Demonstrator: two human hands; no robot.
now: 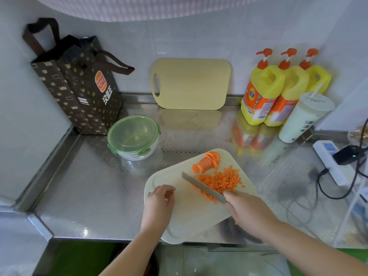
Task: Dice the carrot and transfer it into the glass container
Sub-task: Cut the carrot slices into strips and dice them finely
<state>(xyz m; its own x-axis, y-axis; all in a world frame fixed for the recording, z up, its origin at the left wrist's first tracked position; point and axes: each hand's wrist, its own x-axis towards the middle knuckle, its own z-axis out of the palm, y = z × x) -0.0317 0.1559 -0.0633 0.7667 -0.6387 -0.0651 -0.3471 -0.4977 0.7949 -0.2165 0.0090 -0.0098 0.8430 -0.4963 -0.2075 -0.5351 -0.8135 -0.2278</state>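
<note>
steel counter [83,186] first, w/ the pale cutting board [191,212] set skew on it, near corner hanging past the counter edge. glass container [137,155] sits far-left of the board, well apart, green lid on – that has to come off before any transfer.

right hand [247,208] is wrapped round the knife [201,186] handle, blade edge down on the board at the near-left side of the diced carrot [219,181]. blade's long axis runs diagonal, tip pointing far-left. left hand [161,198] hovers over the board's left edge, fingers loosely curled, holding nothing.

looks like gathering/scraping the dice – i'd keep the blade low and sweep strays into the heap, w/ the left fingers clear of the edge.

sliced carrot piece [207,162] lies at the board's far edge, just beyond the heap, not yet diced: long axis near-left to far-right, thin end near-left, slices fanned but stacked. it probably needs turning square to the blade before cross-cuts.
</note>
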